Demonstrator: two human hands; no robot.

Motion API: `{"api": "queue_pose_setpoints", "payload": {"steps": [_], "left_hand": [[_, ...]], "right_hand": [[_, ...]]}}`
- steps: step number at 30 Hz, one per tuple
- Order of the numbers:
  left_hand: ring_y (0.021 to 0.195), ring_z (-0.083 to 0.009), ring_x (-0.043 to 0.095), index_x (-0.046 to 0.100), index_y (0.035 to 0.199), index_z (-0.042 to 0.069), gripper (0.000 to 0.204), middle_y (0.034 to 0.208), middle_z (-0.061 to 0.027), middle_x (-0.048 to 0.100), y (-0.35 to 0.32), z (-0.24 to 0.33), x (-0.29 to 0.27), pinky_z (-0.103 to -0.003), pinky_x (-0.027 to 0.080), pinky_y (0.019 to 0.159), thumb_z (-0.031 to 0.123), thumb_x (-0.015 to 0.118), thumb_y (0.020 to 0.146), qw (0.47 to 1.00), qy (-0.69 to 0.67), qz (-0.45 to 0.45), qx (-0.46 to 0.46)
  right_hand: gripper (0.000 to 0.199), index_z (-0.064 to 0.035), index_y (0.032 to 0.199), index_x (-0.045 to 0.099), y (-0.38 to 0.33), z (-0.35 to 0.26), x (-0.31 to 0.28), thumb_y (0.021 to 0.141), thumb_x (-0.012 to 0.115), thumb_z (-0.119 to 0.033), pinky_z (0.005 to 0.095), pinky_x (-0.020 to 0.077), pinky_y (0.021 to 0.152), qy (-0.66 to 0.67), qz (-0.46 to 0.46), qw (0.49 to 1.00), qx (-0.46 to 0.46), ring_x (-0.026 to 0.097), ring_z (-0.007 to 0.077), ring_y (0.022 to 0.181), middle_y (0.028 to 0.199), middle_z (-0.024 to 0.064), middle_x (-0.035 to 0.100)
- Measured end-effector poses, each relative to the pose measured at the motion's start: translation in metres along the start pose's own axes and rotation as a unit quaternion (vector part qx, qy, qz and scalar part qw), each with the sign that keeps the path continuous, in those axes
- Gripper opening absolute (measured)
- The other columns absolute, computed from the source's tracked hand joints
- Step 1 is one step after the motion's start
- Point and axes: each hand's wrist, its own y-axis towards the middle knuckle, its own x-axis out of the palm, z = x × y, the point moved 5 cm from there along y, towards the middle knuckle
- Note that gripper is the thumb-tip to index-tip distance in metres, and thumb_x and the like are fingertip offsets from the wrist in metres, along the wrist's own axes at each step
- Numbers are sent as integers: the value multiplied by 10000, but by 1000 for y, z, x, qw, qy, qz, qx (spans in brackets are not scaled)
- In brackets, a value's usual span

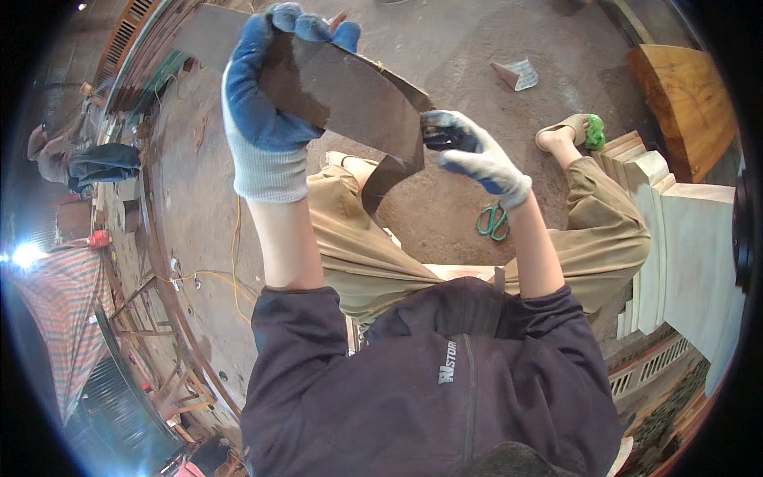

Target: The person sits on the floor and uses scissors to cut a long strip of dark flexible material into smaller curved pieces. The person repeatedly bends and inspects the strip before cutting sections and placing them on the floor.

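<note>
A dark brown strip of sandpaper (362, 99) is stretched between my hands, bent sharply near the right end, with a tail curling down. My left hand (274, 87), in a white and blue work glove, is wrapped round its left part. A greyish end (208, 36) sticks out beyond that hand. My right hand (473, 151), gloved the same way with dark-stained fingers, pinches the strip at its bend. Green-handled scissors (493, 222) lie on the floor between my legs, below the right hand.
A small folded paper piece (518, 74) lies on the brown floor (445, 40) ahead. Pale moulded woodwork (675, 215) and an orange-brown wood block (687, 107) stand at the right. On the left are a yellow cord (236, 246), another person (99, 163) and a bright lamp (28, 254).
</note>
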Motion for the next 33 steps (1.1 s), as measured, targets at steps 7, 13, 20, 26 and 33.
{"api": "queue_pose_setpoints", "payload": {"steps": [7,13,20,26,33], "left_hand": [[861,-246,634,601,918,31,192,882,-100,642,-6,-18,-7,-500,424,1009,191,497,938,989,-12,145,2],[866,-252,636,606,917,43,192,869,-94,641,-1,-39,-29,-500,445,986,205,504,933,973,-183,126,-63],[831,-283,631,589,896,6,197,834,-124,634,-4,8,-89,-514,441,984,181,497,903,980,-22,194,31],[814,-307,622,584,881,8,181,840,-146,631,-19,33,-144,-532,438,978,116,440,903,944,-71,317,53],[1000,-287,617,612,987,67,122,970,-96,647,-77,49,-171,-407,519,888,109,553,889,875,368,194,246]], "right_hand": [[593,-73,1328,458,8,4,-7,800,722,-131,268,463,900,19,33,999,-2,501,153,1090,1254,30,482],[329,-42,1086,624,20,10,-16,782,721,-122,220,442,690,-111,-4,994,6,543,61,860,1040,28,597],[203,-42,881,648,-33,63,-59,770,742,-184,221,423,624,-172,-6,962,211,504,39,701,770,-58,581],[292,-14,886,634,-105,93,-121,736,779,-218,276,453,675,-342,132,911,190,539,90,740,787,-35,601],[213,-206,914,689,-126,-31,-62,713,752,-238,379,395,931,-763,320,521,-208,587,135,845,934,-67,675]]}}
